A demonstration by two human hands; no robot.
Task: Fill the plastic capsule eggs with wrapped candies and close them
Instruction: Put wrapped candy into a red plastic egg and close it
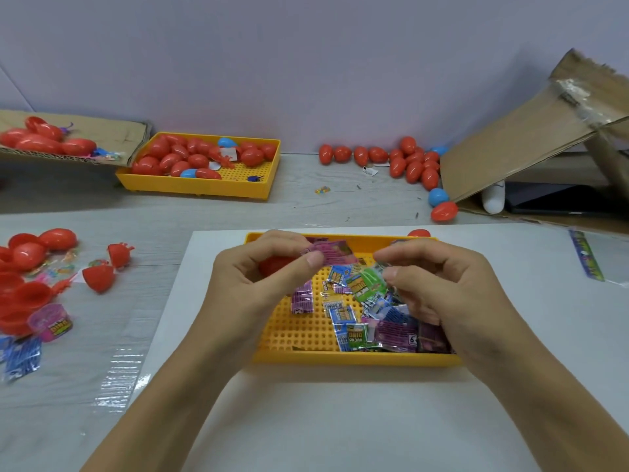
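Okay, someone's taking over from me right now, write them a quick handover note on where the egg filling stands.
Left hand: holds a red egg half and pinches a pink candy packet at its mouth.
Right hand: pinches a green candy packet.
Both are over the near yellow tray, which holds the loose packets.
Done: closed eggs lie in the far yellow tray and along the wall.
Left: open egg halves wait at the left; this egg is not yet closed.

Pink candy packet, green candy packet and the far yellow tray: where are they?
Pink candy packet (332, 252), head view, middle of the wrapper.
Green candy packet (369, 286), head view, on its printed front.
Far yellow tray (200, 189), head view, on its front wall.
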